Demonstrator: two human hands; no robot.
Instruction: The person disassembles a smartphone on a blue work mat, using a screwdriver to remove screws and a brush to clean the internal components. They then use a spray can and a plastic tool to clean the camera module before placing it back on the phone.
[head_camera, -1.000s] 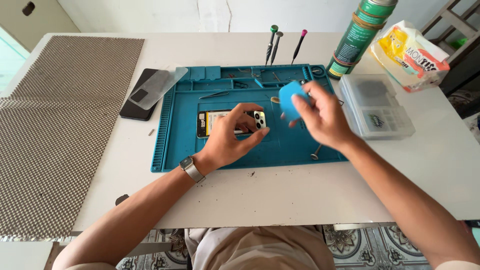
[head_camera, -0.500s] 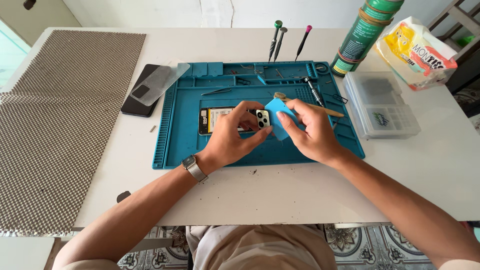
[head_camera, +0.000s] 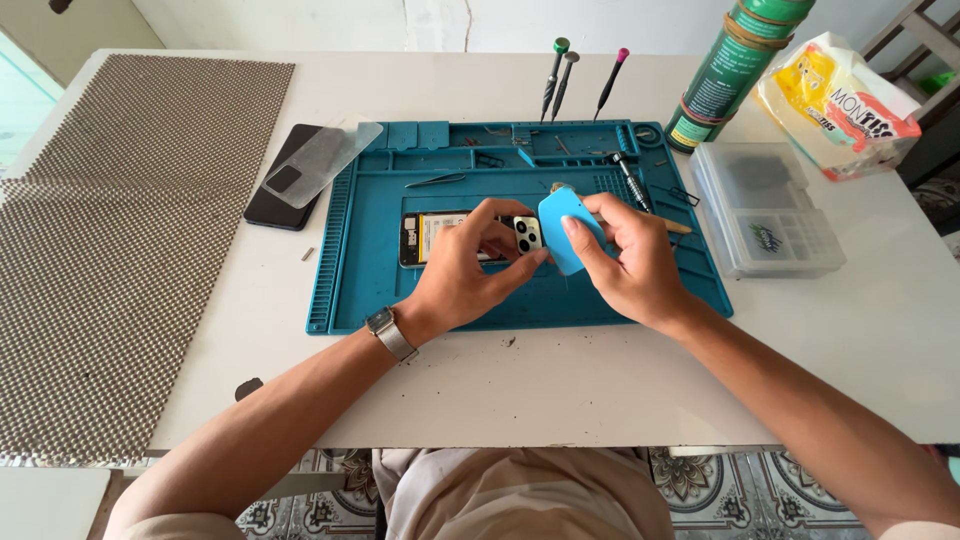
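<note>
Head view: on the ridged teal mat (head_camera: 360, 290), the left hand (head_camera: 465, 275) presses the opened phone (head_camera: 440, 235) flat at mat centre. The right hand (head_camera: 630, 262) pinches a smooth blue rounded pick (head_camera: 565, 225) against the phone's right edge; bare mat lies below.

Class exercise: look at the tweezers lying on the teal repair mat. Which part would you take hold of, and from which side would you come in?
Grip the tweezers at mid-length, across their two thin arms, coming down from above. They lie flat and nearly level on the mat, apart from the other tools, so only the top is free; the left hand is nearer to them.
</note>
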